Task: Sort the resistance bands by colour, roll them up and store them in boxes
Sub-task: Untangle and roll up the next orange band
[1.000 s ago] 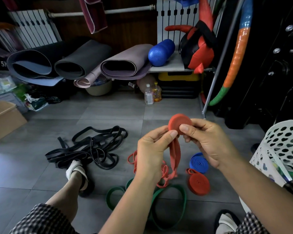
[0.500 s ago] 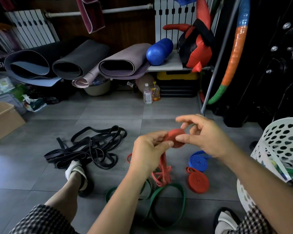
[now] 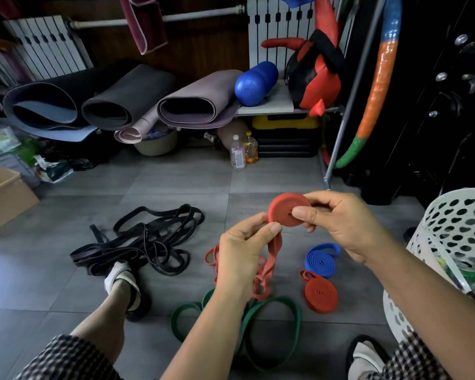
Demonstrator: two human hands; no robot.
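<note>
A red resistance band (image 3: 283, 208) is partly wound into a flat coil held in the air over the floor. My right hand (image 3: 340, 223) pinches the coil, thumb on its face. My left hand (image 3: 244, 250) pinches the band just below the coil, and the loose tail (image 3: 266, 272) hangs down to the floor. On the tiles lie a rolled red band (image 3: 320, 293), a rolled blue band (image 3: 322, 260), loose green bands (image 3: 272, 322) and a tangle of black bands (image 3: 148, 239).
A white perforated basket (image 3: 455, 220) stands at the right. A cardboard box (image 3: 6, 198) sits at the left edge. Rolled mats (image 3: 121, 102), a blue foam roller (image 3: 255, 83) and bottles (image 3: 243, 152) line the back. My left foot (image 3: 124, 283) rests by the black bands.
The coil has turned from edge-on back to facing me and risen a little. It has taken in more of the band, and my right thumb has shifted onto its face.
</note>
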